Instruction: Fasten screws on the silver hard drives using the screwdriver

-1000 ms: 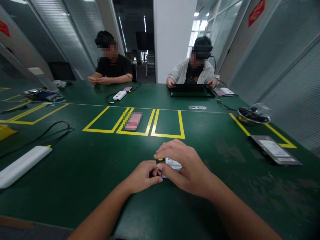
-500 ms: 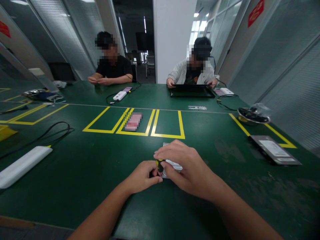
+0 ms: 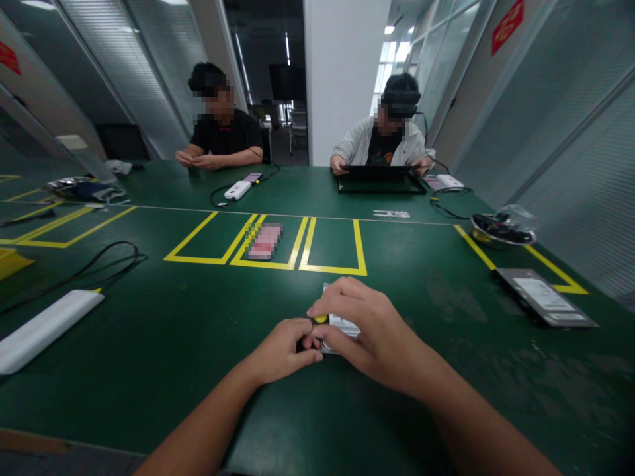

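A small screwdriver (image 3: 321, 318) with a yellow and black handle stands over the left edge of a hard drive (image 3: 343, 326). The drive is flat, with a white printed label, and lies on the green table. My right hand (image 3: 380, 330) arches over the drive, its curled fingers and thumb around the screwdriver handle. At the drive's left edge, my left hand (image 3: 282, 350) has its fingers bent in, the index fingertip beside the screwdriver and the thumb by the near corner. The screwdriver's tip and much of the drive are hidden by my hands.
A larger hard drive (image 3: 546, 297) lies to the right, near a metal bowl (image 3: 503, 231) of dark items. A white power bank (image 3: 49, 330) with a cable is on the left. Yellow tape (image 3: 332, 270) marks boxes ahead. Two people sit across; one holds a black frame (image 3: 381, 182).
The right fingers have shifted around the screwdriver handle, and more of its yellow top shows now. The left hand and the hard drive stay in place.
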`<state>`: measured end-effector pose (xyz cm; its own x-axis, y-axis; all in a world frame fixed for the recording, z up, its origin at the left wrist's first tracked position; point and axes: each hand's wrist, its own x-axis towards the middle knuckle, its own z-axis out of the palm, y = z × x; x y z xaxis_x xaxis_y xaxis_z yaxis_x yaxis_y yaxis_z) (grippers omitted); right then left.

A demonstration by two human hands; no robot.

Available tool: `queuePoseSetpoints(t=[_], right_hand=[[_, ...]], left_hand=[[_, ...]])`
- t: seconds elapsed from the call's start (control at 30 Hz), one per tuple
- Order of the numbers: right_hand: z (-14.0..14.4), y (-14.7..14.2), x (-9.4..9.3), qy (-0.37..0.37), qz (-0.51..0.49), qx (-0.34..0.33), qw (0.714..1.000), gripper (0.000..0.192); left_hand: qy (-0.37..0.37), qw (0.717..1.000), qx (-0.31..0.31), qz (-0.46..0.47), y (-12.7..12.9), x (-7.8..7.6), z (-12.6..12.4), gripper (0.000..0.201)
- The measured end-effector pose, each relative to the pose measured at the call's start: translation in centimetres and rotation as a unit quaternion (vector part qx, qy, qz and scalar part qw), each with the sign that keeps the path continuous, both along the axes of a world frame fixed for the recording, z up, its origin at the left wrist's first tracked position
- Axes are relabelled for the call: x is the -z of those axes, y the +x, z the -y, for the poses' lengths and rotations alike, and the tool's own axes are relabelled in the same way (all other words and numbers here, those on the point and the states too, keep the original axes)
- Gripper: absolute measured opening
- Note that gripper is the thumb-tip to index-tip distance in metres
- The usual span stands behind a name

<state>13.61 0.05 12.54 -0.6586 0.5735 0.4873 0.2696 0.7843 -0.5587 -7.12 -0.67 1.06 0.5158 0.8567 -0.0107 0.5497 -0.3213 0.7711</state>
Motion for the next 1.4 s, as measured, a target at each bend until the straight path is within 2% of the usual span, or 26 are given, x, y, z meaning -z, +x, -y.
queuePoseSetpoints(t=[0.07, 0.23, 0.47, 0.67, 0.87, 1.03, 1.23, 1.4], right_hand=[[0.05, -0.05, -0.01, -0.01, 0.009, 0.012, 1.0, 0.014], [0.01, -0.03, 0.14, 0.009, -0.027, -0.006, 1.0, 0.027], [0.01, -0.04, 0.13, -0.001, 0.004, 0.012, 1.0, 0.018], [-0.04, 0.05, 0.28, 0.014, -0.031, -0.011, 0.999, 0.027], [0.12, 0.02, 0.26, -0.016, 0.006, 0.006, 1.0, 0.021], [0.13, 0.11, 0.11, 0.008, -0.019, -0.002, 1.0, 0.026], [0.08, 0.22, -0.14, -0.019, 0.016, 0.019, 1.0, 0.015], [0.2, 0.37, -0.04, 0.006, -0.01, 0.011, 1.0, 0.024]], left_hand=[[0.009, 1.0, -0.004, -0.002, 0.02, 0.0, 0.01, 0.014], [0.019, 1.0, -0.003, 0.006, 0.03, 0.19, 0.02, 0.012], [0.014, 1.0, -0.008, 0.0, -0.1, 0.37, -0.02, 0.015], [0.02, 1.0, -0.004, 0.018, -0.02, 0.48, -0.01, 0.012], [0.012, 1.0, -0.009, 0.016, -0.02, 0.53, 0.04, 0.012], [0.014, 1.0, -0.005, 0.025, 0.0, 0.45, 0.04, 0.015], [0.021, 1.0, -0.007, 0.007, 0.01, 0.32, 0.03, 0.014], [0.023, 1.0, 0.003, 0.005, 0.0, 0.23, -0.03, 0.013]])
